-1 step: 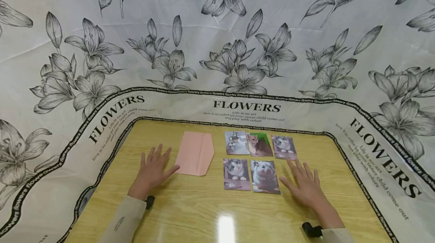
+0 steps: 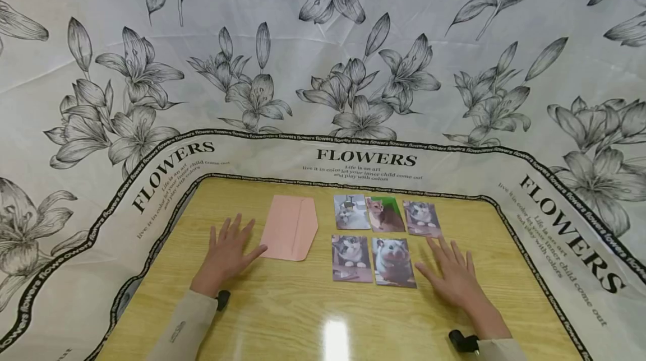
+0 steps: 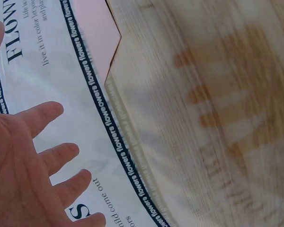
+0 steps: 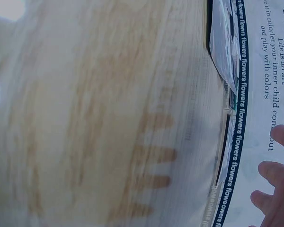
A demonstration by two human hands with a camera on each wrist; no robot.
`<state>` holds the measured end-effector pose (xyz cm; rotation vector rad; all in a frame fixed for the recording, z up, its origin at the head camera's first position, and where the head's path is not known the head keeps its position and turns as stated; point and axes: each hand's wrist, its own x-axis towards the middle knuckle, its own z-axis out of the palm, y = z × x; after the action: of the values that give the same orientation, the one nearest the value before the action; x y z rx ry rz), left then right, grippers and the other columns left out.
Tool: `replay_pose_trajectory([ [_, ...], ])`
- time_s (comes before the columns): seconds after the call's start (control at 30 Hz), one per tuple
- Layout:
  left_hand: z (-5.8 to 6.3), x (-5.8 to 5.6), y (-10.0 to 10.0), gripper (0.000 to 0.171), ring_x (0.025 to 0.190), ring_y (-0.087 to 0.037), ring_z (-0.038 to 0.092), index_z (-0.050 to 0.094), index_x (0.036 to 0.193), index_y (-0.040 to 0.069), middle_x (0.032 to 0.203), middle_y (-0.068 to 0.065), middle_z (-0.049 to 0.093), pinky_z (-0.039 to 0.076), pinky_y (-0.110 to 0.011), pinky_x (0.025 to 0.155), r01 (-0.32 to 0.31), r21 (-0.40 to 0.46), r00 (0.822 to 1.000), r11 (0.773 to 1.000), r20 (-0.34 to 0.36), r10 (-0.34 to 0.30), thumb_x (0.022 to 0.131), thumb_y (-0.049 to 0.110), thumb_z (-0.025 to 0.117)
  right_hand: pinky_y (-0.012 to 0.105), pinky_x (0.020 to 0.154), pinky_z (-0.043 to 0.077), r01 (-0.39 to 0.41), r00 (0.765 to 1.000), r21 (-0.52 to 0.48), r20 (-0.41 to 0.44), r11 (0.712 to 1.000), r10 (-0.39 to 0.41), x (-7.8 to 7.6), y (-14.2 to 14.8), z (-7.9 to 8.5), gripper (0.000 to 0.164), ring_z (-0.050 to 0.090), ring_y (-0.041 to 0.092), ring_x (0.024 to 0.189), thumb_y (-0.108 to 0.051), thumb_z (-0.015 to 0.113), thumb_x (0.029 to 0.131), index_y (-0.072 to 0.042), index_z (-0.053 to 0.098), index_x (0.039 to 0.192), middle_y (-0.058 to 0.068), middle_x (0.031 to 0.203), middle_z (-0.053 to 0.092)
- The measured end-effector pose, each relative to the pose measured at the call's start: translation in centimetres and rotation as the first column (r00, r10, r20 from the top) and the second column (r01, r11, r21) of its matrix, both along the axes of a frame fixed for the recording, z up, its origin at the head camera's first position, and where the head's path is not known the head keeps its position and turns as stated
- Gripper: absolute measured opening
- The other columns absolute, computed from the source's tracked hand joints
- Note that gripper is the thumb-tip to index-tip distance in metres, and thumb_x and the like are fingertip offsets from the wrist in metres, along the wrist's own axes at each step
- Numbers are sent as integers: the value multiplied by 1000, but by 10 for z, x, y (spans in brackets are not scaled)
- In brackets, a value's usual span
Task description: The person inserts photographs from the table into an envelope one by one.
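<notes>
My left hand [image 2: 224, 254] is spread with straight fingers on the left side, its thumb tip overlapping the lower left corner of a pink envelope [image 2: 282, 226] in the head view. The envelope lies flat, its pointed flap side facing right. On the other side, my right hand [image 2: 451, 277] has its fingers spread and holds nothing. Nearest to it are a photo card of a white hamster-like animal [image 2: 392, 263] and a cat card [image 2: 423, 218]. Another cat card [image 2: 351, 259] lies beside the hamster card. Behind are a pale card [image 2: 351, 212] and a brown cat card with green [image 2: 386, 215].
A glossy wood-grain table [image 2: 282, 316] bears everything and mirrors the hands in both wrist views. White flower-printed cloth [image 2: 363, 97] with a black lettered border rises along the table's back and sides. A small black device [image 2: 463, 342] sits at the right wrist.
</notes>
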<state>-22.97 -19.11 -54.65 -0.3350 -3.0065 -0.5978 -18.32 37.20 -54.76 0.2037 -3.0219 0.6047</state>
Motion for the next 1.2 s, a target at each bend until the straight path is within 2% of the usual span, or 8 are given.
replay_pose_trajectory([
  [0.23, -1, -3, 2, 87, 160, -53, 16, 38, 168, 12, 175, -26, 21, 2, -78, 121, 5, -1, 1000, 1000, -2, -5, 103, 66, 58, 74, 120, -14, -2, 1000, -18, -5, 1000, 1, 0, 1, -1, 83, 8, 59, 158, -57, 55, 108, -17, 22, 173, 25, 176, 12],
  [0.43, 0, -9, 9, 88, 159, -54, 17, 35, 169, 9, 175, -27, 19, 4, -77, 122, 8, -1, 1000, 1000, 14, -8, 104, 65, 57, 78, 119, -6, -8, 1000, -20, -15, 1000, 8, -5, 2, -1, 83, 11, 61, 156, -57, 55, 108, -15, 23, 173, 29, 175, 15],
  [0.67, 4, -23, 22, 89, 159, -55, 17, 32, 169, 6, 174, -30, 19, 6, -76, 123, 3, 5, 999, 1000, 49, -3, 105, 64, 56, 78, 120, -3, -6, 1000, -4, -9, 1000, 6, -25, 7, -1, 84, 12, 61, 156, -58, 54, 108, -11, 25, 171, 32, 173, 18],
  [0.83, 1, -33, 30, 90, 159, -55, 15, 30, 170, 7, 174, -30, 17, 5, -76, 122, 2, 7, 996, 1000, 94, -3, 105, 65, 55, 78, 120, -2, 3, 1000, 12, 13, 1000, -3, -39, 11, -3, 85, 12, 61, 156, -60, 52, 109, -7, 26, 170, 34, 172, 17],
  [1.07, -3, -38, 43, 92, 159, -55, 15, 28, 170, 6, 174, -31, 17, 5, -76, 122, -17, -3, 988, 1000, 154, 17, 105, 66, 55, 78, 120, 0, 12, 999, 14, 30, 1000, -13, -56, 16, -5, 85, 13, 61, 155, -61, 51, 108, -6, 27, 169, 35, 171, 18],
  [1.2, -9, -40, 49, 95, 159, -55, 16, 28, 170, 7, 174, -30, 17, 7, -76, 122, -25, -19, 984, 1000, 173, 28, 103, 69, 55, 79, 120, 0, 24, 998, 13, 51, 1000, -25, -62, 18, -7, 88, 13, 62, 155, -63, 51, 108, -4, 27, 169, 36, 171, 18],
])
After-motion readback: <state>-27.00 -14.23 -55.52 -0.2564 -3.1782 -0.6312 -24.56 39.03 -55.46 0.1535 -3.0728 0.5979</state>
